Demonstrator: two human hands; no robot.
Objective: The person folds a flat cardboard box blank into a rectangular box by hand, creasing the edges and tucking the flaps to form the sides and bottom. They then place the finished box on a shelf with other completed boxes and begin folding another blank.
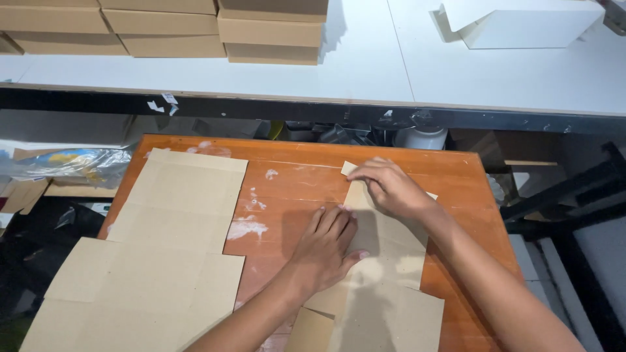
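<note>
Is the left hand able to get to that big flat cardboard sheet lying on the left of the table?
Probably yes. The left hand presses on the smaller cardboard piece, and only bare orange table lies between it and the big sheet.

I see an orange-brown wooden table (293, 176), its top scuffed with white patches. Beyond it runs a long white bench (365, 72) with a dark front edge (274, 107). The gap between them lies in shadow, and black metal framing (561, 189) stands at right.
</note>
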